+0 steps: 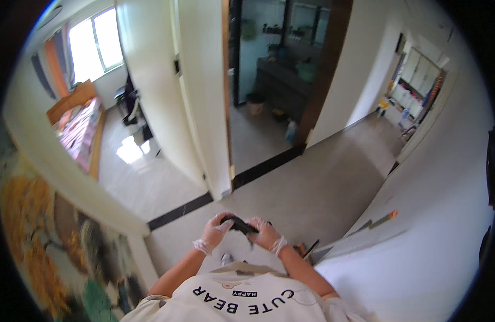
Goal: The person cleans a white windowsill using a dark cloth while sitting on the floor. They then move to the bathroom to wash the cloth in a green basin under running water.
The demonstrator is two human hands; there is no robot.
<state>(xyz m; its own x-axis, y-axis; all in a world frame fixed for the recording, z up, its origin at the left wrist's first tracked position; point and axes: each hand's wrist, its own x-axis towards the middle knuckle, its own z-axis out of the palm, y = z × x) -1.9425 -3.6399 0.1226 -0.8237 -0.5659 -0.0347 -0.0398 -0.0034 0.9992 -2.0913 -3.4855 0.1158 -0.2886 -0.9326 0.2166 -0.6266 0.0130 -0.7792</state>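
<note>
Both hands, in thin clear gloves, are held together in front of my torso, low in the middle of the head view. A dark elongated object (240, 224) spans between them; its exact kind cannot be told. My left hand (216, 233) grips one end, with the thumb on top. Around the other end are the fingers of my right hand (265, 234). A small dark piece hangs below the object beside my right hand. One shoe (227, 258) shows on the floor beneath.
At left, a doorway with a dark threshold (180, 210) opens on a bedroom with a wooden bed (95, 141). A dim room with a bucket (255, 105) and a bottle (290, 130) lies ahead. The tiled hallway (344, 161) runs right, beside a white wall (424, 225).
</note>
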